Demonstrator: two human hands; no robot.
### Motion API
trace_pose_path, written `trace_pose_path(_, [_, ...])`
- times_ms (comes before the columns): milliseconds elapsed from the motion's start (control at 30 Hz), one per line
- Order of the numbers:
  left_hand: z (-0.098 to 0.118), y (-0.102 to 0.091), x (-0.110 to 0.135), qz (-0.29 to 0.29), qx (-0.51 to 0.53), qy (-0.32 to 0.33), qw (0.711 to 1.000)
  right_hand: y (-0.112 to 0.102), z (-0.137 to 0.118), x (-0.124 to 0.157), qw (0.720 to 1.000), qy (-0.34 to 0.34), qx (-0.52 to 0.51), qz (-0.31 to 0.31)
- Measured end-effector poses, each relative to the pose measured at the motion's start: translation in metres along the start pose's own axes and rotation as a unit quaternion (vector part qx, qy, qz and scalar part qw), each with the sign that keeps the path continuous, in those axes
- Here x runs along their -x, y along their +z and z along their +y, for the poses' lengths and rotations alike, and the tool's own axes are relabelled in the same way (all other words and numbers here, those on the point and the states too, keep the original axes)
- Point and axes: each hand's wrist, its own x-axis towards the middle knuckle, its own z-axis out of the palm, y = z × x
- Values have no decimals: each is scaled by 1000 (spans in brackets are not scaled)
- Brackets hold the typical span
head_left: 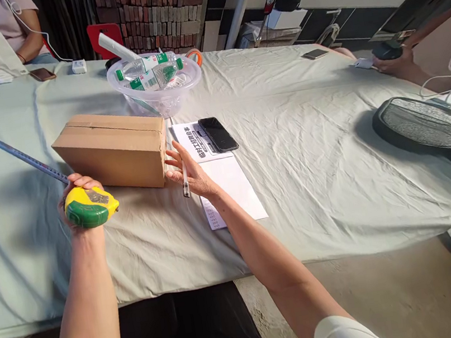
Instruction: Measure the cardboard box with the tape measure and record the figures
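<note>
My left hand (83,180) is closed around a yellow and green tape measure (90,212). Its blade (20,154) sticks out to the upper left, with the hooked end raised over the cloth. In front of both hands lies a closed brown cardboard box (116,151). At the box's right end, my right hand (196,179) has its fingers spread, with a pen (185,181) held across it. The fingertips are close to the box; whether they touch it I cannot tell. Partly under that hand lies an unfolded paper (236,184), with a black phone (218,134) on its printed upper half.
Behind the box stands a clear plastic basin (157,95) with bottles in it. A seated person (17,25) holds a paper sheet at the far left; another person's hand (400,61) rests at the right. A black mesh-fronted object (422,122) juts over the table's right side.
</note>
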Motion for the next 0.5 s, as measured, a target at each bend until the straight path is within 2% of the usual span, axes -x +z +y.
trace_pose_path(100, [-5,1,1,16,52,44,998,-1,1,1,1000,-11,-5,-1])
trace_pose_path(367, [-13,27,6,88,38,3,995,-20,-5,9,996,24,62,60])
trace_pose_path(500, [-15,38,7,108,25,0,994,-27,-9,10,996,3,90,28])
